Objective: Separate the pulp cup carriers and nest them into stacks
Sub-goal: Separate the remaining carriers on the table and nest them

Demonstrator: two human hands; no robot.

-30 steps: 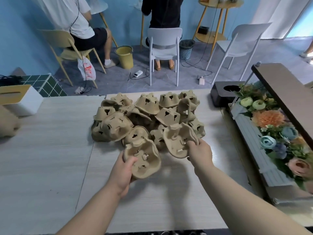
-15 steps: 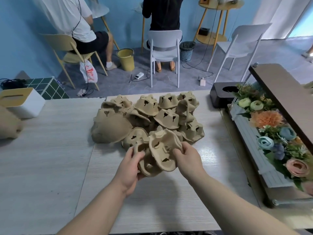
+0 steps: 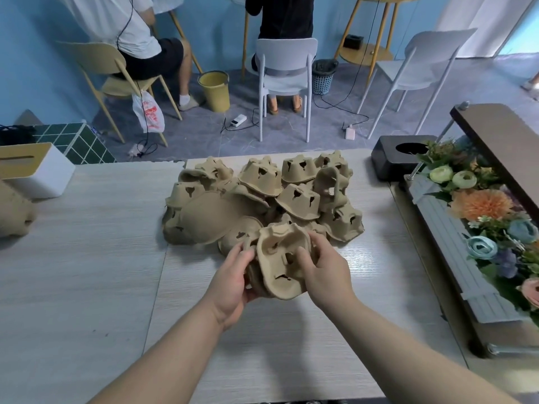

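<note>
A heap of brown pulp cup carriers lies in the middle of the pale wooden table. In front of the heap I hold two carriers pressed together, one fitted over the other, tilted on edge just above the table. My left hand grips their left rim from below and behind. My right hand grips the right rim, with its fingers curled over the front carrier's cup holes.
A planter box of artificial flowers runs along the table's right side, with a black box at its far end. A white tissue box and another brown pulp piece sit at the far left. Two people sit on chairs beyond the table.
The two carriers, held apart a second ago, have been brought together and now sit one over the other between both hands. The hands have closed in toward each other.
</note>
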